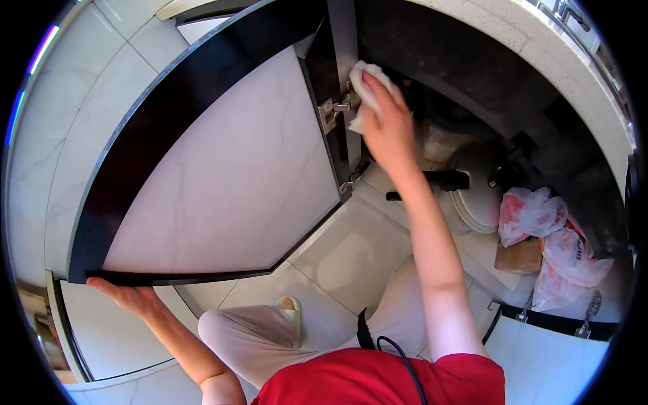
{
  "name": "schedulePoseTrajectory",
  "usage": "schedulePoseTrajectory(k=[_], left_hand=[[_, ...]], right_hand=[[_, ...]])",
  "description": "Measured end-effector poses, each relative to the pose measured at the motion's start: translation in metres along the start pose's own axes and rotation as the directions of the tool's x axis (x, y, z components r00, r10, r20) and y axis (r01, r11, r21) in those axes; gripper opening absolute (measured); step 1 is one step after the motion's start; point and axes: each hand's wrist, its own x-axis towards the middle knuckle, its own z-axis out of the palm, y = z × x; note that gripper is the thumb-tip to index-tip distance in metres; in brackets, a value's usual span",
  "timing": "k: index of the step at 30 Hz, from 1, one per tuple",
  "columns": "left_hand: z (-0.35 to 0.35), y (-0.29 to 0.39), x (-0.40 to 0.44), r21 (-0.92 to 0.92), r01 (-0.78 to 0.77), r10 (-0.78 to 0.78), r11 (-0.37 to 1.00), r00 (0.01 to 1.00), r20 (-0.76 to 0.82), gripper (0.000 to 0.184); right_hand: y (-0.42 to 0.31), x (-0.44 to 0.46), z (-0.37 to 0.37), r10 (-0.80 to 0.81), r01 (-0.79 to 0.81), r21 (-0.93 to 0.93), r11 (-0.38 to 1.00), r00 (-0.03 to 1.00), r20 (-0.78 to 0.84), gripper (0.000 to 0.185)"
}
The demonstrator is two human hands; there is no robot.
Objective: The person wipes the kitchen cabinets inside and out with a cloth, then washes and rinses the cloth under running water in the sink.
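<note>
Nearest is one person's red top [378, 381], with two light-trousered knees below it and one pale green slipper [291, 312] showing on the tiled floor [324, 283]. The left hand [128, 297] is at the lower outer corner of one open cabinet door [229, 182]; its fingers are partly hidden by the edge, so I cannot tell whether they grip it. On the lower right is a second open door [547, 358] with two hinges [584, 327]. Further in, the right hand [388, 131] has its fingers closed on one white cloth [369, 73], held at the cabinet's frame post [346, 40], just beside the upper of the first door's two visible hinges [329, 116]. Inside the cabinet, right of that forearm, sit one lidded pot [476, 182] with a black handle [449, 180], two plastic-bag bundles [533, 214] and one brown block [518, 256] near them. Beyond, one pale speckled worktop [493, 27] curves along the top.
</note>
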Motion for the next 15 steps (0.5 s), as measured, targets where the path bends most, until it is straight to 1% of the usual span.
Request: schedulePoseTrajectory(k=[1,3,4,5,7,8,9,11,12,14,15], left_hand=[[-0.002,0.001,0.0,-0.006,0.015,-0.015,1.0,1.0,0.008,0.074],[-0.004,0.0,-0.001,-0.025,0.027,-0.027,0.999,1.0,0.005,0.074],[-0.004,0.001,-0.001,-0.017,0.036,-0.036,0.999,0.999,0.014,0.074],[-0.004,0.002,0.0,-0.008,0.045,-0.045,0.999,0.999,0.027,0.074],[-0.008,-0.001,0.004,-0.038,0.04,-0.038,0.998,0.998,0.042,0.074],[-0.01,-0.001,0.006,-0.05,0.044,-0.041,0.998,0.997,0.059,0.074],[-0.013,-0.002,0.006,-0.047,0.044,-0.041,0.998,0.998,0.056,0.074],[-0.018,-0.001,0.007,-0.061,0.049,-0.043,0.997,0.995,0.094,0.075],[-0.019,-0.001,0.007,-0.061,0.05,-0.044,0.997,0.995,0.088,0.075],[-0.019,-0.001,0.008,-0.081,0.083,-0.077,0.993,0.994,0.072,0.073],[-0.019,0.0,0.007,-0.085,0.081,-0.075,0.993,0.995,0.072,0.073]], right_hand=[[-0.011,0.002,0.006,0.05,-0.05,-0.023,0.998,0.998,-0.038,0.041],[-0.013,-0.011,0.006,-0.144,0.145,-0.063,0.987,0.989,0.016,0.043],[-0.032,-0.022,0.008,-0.078,0.077,-0.08,0.994,0.997,-0.003,0.042],[-0.029,-0.021,0.008,-0.081,0.081,-0.079,0.994,0.997,-0.006,0.042],[-0.01,-0.015,0.005,-0.174,0.171,-0.322,0.931,0.985,0.021,0.042],[0.001,-0.008,0.002,-0.19,0.189,-0.347,0.919,0.981,0.033,0.042],[0.009,0.002,-0.002,-0.163,0.15,-0.414,0.898,0.987,0.004,0.05],[0.017,0.014,0.001,-0.13,0.113,-0.477,0.871,0.992,-0.002,0.05],[0.012,0.011,0.0,-0.133,0.118,-0.476,0.871,0.991,0.003,0.05],[-0.004,0.0,-0.003,-0.193,0.17,-0.453,0.875,0.981,-0.004,0.04],[-0.018,-0.007,-0.005,-0.196,0.172,-0.453,0.875,0.98,-0.006,0.04]])
